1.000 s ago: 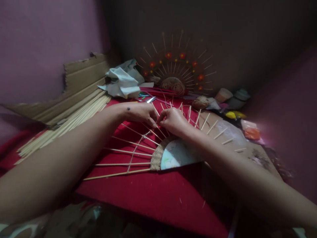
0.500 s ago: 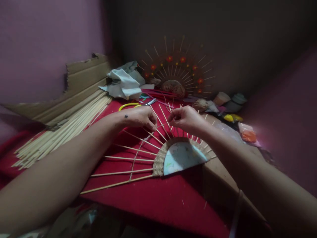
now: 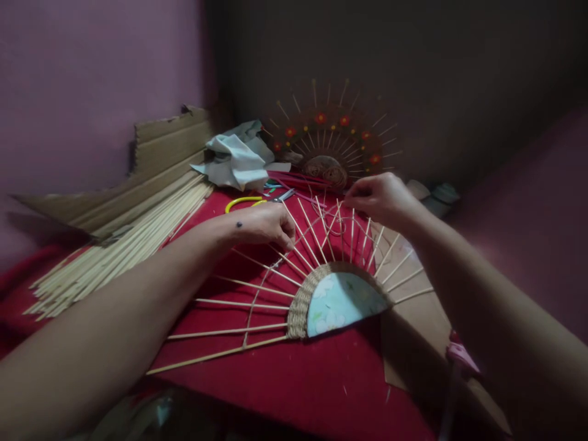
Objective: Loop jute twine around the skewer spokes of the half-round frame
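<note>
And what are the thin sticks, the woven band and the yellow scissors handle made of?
Thin sticks: probably bamboo or wood, unpainted, by their pale straw colour.
Woven band: perhaps straw or plant-fibre cord, rough and matte, because its tan strands show ridges.
Yellow scissors handle: likely plastic, from its bright, even colour; finish unclear.

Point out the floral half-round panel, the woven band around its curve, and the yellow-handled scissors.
Floral half-round panel [image 3: 345, 305]: head view, middle of its printed face.
Woven band [image 3: 302, 300]: head view, left part of its curve.
Yellow-handled scissors [image 3: 244, 199]: head view, upper edge of a handle loop.
</note>
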